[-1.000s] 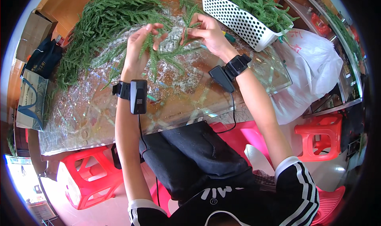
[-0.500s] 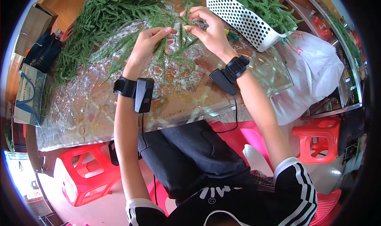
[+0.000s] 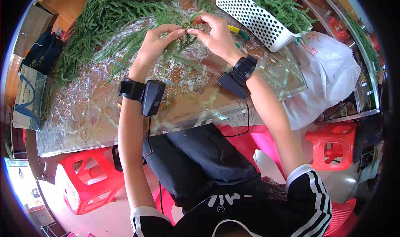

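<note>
Over the far middle of the table, my left hand (image 3: 161, 40) and my right hand (image 3: 214, 35) meet with thumbs almost touching. Between them is a green artificial pine sprig (image 3: 183, 44), pinched by the fingers of both hands. Its needled twigs hang below the fingers; the exact spot where they grip is partly hidden. Left of my left hand spreads a large heap of artificial pine branches (image 3: 112, 20). Just beyond my right hand lie pliers with yellow and green handles (image 3: 239, 33).
A white perforated basket (image 3: 250, 18) full of pine greenery stands tilted at the far right. Beside it bulges a white plastic bag (image 3: 329, 70). The glass-topped table (image 3: 100, 124) is strewn with white flecks. Red plastic stools (image 3: 89, 178) stand below, and bags (image 3: 31, 97) sit at the left edge.
My hands have come closer together, thumbs now nearly meeting at the sprig. My right hand has shifted slightly left and down, showing more of the pliers.
</note>
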Available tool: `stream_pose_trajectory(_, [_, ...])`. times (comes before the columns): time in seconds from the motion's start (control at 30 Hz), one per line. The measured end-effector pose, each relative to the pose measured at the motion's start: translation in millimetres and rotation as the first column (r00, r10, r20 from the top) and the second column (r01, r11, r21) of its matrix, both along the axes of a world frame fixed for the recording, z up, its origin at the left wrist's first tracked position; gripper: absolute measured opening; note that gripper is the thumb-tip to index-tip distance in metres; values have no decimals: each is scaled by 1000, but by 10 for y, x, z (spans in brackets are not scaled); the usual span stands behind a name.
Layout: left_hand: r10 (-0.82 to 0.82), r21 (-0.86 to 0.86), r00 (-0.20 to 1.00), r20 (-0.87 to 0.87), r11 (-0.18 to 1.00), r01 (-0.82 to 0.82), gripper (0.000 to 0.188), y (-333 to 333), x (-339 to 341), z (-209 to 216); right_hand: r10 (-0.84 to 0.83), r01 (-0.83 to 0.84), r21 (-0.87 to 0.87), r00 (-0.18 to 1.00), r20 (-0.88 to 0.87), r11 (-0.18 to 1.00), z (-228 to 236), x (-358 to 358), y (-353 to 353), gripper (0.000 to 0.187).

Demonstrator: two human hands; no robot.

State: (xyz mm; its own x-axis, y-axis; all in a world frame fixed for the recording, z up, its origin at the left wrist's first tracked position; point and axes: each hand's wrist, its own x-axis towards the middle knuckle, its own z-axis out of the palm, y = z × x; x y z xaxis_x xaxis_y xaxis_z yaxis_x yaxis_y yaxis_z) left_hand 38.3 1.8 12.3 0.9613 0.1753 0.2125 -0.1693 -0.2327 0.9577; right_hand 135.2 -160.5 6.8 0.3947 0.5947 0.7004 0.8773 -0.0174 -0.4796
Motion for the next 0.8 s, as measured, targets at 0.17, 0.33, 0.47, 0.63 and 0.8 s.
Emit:
stream_pose_trajectory(0.17, [112,226,959,262,959,-174,17,-53,43,9,35,-1,154,975,-218,988,-66,9,53,16])
stream_pose_trajectory(0.33, [108,527,868,485,755,-389,17,-169,9,22,15,51,218,958,-288,975,-68,12,72,12])
stream_pose_trajectory(0.47, [63,630,787,614,561,-537,17,-124,20,-2,83,11,252,930,-358,968,-25,-55,53,11])
stream_pose_trajectory(0.63, [4,647,725,688,448,-616,18,-128,-28,62,143,-14,298,900,-412,954,8,-99,56,16])
stream_pose_trajectory(0.8, [-6,644,712,702,434,-631,18,-154,-28,89,216,-40,346,847,-487,937,-19,-79,73,14])
